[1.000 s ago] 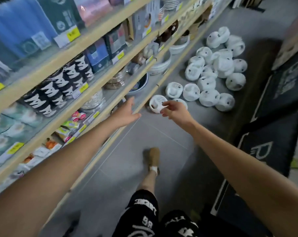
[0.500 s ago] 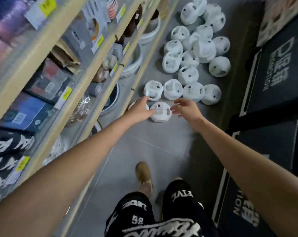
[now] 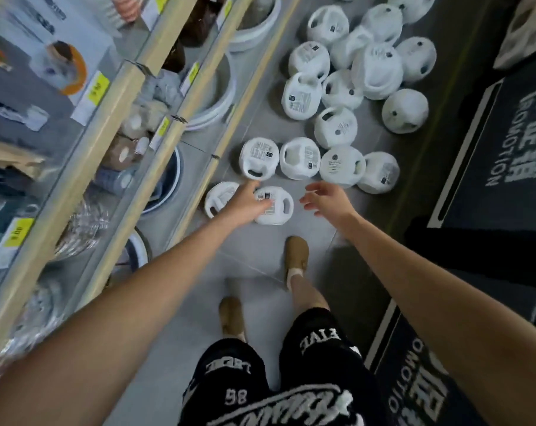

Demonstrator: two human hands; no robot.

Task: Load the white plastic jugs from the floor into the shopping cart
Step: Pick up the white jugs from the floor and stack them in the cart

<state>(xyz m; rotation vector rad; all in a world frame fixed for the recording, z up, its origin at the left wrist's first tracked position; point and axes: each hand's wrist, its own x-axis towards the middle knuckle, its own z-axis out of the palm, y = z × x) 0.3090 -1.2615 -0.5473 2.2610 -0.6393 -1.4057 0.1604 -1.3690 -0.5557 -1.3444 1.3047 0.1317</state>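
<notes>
Several white plastic jugs lie on the grey floor beside the shelf. My left hand (image 3: 248,202) reaches down between the two nearest ones, its fingers lying over the near jug (image 3: 275,207) with a label on top; another jug (image 3: 219,198) sits just left of it. My right hand (image 3: 328,199) hovers with spread fingers to the right of that near jug, holding nothing. Beyond lies a row with a labelled jug (image 3: 258,159) and a jug with its handle up (image 3: 299,158). No shopping cart shows.
A wooden-edged store shelf (image 3: 196,167) with bowls, boxes and yellow price tags runs along the left. Dark promotion mats (image 3: 512,142) cover the floor on the right. My feet in tan shoes (image 3: 296,253) stand just short of the jugs.
I have come closer to the jugs and the view has tilted down. My left hand has moved onto the near jug. My right hand has drawn slightly away to the right.
</notes>
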